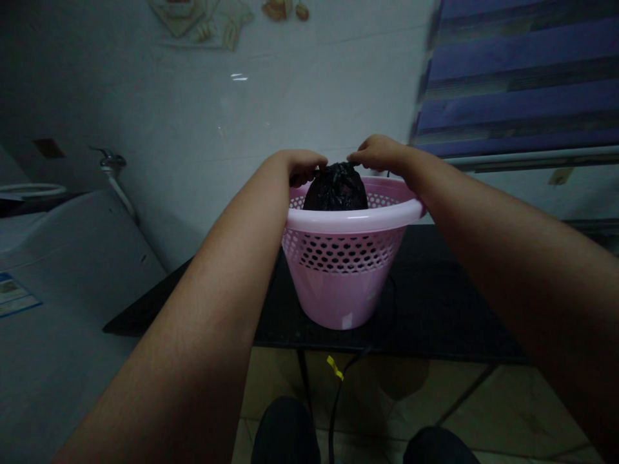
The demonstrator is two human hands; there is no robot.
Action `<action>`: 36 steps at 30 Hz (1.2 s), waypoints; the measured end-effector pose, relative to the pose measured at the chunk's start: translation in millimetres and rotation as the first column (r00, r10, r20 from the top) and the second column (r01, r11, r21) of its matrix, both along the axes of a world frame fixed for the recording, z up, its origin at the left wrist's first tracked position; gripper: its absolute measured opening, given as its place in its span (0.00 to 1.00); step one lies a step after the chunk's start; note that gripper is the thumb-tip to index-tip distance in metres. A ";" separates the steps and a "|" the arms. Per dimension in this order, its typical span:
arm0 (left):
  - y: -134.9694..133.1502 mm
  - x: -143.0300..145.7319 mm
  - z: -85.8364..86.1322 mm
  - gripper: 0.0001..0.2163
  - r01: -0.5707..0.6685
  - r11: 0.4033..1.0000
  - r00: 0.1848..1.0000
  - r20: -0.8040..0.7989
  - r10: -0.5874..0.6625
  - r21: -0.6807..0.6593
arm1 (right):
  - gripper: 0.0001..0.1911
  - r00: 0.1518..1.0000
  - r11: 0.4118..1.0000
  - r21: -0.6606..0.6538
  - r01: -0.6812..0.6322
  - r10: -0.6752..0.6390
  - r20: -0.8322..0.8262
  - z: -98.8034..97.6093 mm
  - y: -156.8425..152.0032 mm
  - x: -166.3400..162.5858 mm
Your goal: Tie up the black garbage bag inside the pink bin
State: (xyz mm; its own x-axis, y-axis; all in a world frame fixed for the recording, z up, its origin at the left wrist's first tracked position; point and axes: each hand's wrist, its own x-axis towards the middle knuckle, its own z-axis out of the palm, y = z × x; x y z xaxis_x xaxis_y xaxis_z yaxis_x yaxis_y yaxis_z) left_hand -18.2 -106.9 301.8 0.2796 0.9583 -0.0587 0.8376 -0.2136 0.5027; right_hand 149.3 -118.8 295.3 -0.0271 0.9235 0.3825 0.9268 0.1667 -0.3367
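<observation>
A black plastic bag (337,188) bulges up out of a pink plastic basket (345,283) with a band of holes below its rim. My left hand (308,165) is closed on the bag's gathered top from the left. From the right, my right hand (380,153) pinches the other side of that top. Both forearms reach forward on either side of the basket. The lower part of the bag is hidden behind the basket wall.
The basket stands upright on a dark table (440,296). A dark cable with a yellow tie (335,368) hangs off its front edge. Left are a pale appliance (72,258) and a wall tap (112,159); a purple striped blind (522,71) hangs at right.
</observation>
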 end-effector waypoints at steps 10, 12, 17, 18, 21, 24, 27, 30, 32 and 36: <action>1.0 -0.2 -0.6 0.10 0.010 1.000 1.000 -0.025 -0.010 0.018 | 0.18 1.000 1.000 0.001 0.012 -0.012 0.024 1.5 0.0 -1.0; 2.0 -0.2 -0.4 0.10 0.010 1.000 1.000 -0.027 -0.010 0.007 | 0.18 1.000 1.000 0.000 0.008 -0.008 0.021 1.5 -0.1 -1.0; 2.7 -0.3 0.5 0.09 0.021 1.000 0.999 -0.050 -0.021 -0.002 | 0.18 1.000 1.000 -0.005 0.009 -0.009 0.004 1.3 -1.8 -1.0; 2.5 -0.3 0.6 0.09 0.028 1.000 0.998 -0.050 -0.028 -0.005 | 0.18 1.000 1.000 -0.006 0.011 -0.011 0.002 1.3 -2.3 -1.1; 2.0 -0.4 0.7 0.08 0.028 1.000 0.998 -0.047 -0.028 -0.015 | 0.18 1.000 1.000 -0.008 0.018 -0.018 -0.007 1.2 -3.0 -1.4; 1.1 -0.4 0.6 0.07 0.015 1.000 1.000 -0.028 -0.015 -0.019 | 0.18 1.000 1.000 -0.006 0.018 -0.018 -0.013 1.1 -2.4 -0.9; 0.4 -0.4 0.4 0.07 0.008 1.000 1.000 -0.014 -0.008 -0.009 | 0.17 1.000 1.000 0.000 0.014 -0.014 -0.022 1.0 -1.1 -0.2; 0.0 -0.3 0.5 0.08 0.006 1.000 1.000 -0.017 -0.006 -0.003 | 0.17 0.999 1.000 0.001 0.013 -0.013 -0.029 0.9 -0.7 0.1; -0.2 -0.1 0.7 0.09 0.008 1.000 1.000 -0.018 -0.008 -0.010 | 0.17 0.999 1.000 0.003 0.013 -0.013 -0.030 0.9 -1.3 -0.2; -1.4 0.5 1.2 0.10 -0.008 1.000 1.000 -0.017 0.007 -0.017 | 0.17 1.000 1.000 0.008 0.008 -0.008 -0.018 0.9 -2.9 -0.6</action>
